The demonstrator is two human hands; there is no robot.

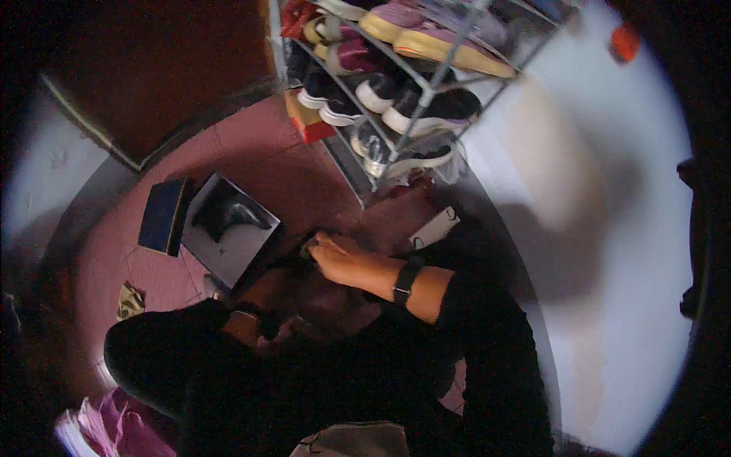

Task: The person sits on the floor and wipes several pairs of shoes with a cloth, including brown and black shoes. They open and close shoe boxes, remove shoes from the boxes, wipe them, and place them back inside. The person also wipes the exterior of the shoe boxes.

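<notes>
In the middle of the view, my right hand (pixel 334 257) reaches left over the reddish floor (pixel 228 148), a black band (pixel 407 280) around its wrist. Its fingers curl on a dark thing (pixel 308 247), too blurred and shadowed to identify. My left hand (pixel 245 327) is mostly lost in deep shadow beside my dark-clothed knee (pixel 154 354); what it touches is hidden. Just beyond the hands on the left lies a grey box (pixel 228 263) with a glossy black shape (pixel 228 217) on or in it. Against its left side rests a dark blue box (pixel 163 216).
A metal rack (pixel 425 88) ahead holds several shoes (pixel 434 108) on its tiers. A red-and-tan box (pixel 311 123) sits by its foot. A pale strip (pixel 435 227) lies right of my hand, a patterned cloth (pixel 131 301) on the left. A white wall (pixel 605 343) bounds the right.
</notes>
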